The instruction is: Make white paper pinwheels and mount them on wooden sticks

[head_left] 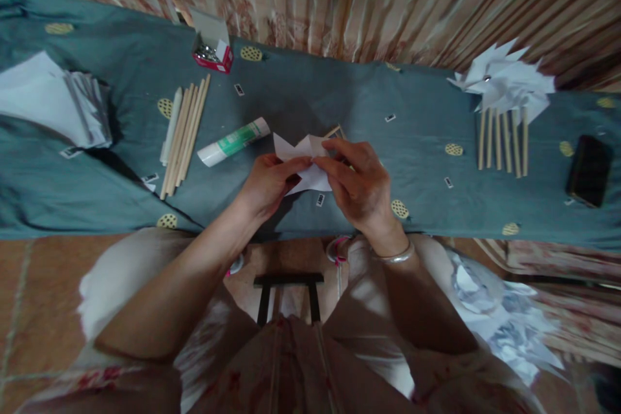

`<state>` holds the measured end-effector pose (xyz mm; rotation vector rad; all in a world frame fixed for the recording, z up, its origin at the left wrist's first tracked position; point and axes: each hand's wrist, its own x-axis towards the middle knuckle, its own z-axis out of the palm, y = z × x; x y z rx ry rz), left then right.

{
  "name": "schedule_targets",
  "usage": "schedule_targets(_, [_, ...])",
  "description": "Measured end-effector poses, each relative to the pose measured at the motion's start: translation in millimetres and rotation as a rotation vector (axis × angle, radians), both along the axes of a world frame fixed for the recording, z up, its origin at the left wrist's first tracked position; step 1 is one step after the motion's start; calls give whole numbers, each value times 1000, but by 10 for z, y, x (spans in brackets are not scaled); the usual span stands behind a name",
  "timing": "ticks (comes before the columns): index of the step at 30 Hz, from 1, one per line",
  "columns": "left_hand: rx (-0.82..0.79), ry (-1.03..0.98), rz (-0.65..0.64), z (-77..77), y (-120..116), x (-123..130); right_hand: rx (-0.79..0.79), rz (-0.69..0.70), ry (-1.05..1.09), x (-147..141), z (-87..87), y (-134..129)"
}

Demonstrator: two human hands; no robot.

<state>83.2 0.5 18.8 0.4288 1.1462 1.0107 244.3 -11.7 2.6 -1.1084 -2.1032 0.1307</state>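
Between my two hands is a small white paper [314,179] with pointed corners, held a little above the cloth near the table's front edge. My left hand [272,184] pinches its left side, the thumb pressed near the middle. From the right, my right hand [356,181] has its thumb and fingers closed on the paper close to my left thumb. A glue stick tube [233,141], white and green, lies just left of the paper. Behind my right hand a small object [336,132] is partly hidden.
Wooden sticks [187,136], an open red box [212,55] of metal pieces and stacked white papers [63,100] are on the left. Paper pinwheels [509,81] on sticks and a dark phone [590,170] lie right. More folded papers [514,323] are below the table at right.
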Motion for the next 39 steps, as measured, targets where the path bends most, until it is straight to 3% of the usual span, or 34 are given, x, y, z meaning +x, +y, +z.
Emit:
schedule_targets(19, [-17,16,-24,-8,8,-8,-88,32,-9,-3,-24,2])
schedule_targets(31, [-5,-12,45,15,89,-35,-246,20,257,169,79,14])
schedule_targets(39, [32,0,37,-25,76,-23,-261,37,219,129,111,-3])
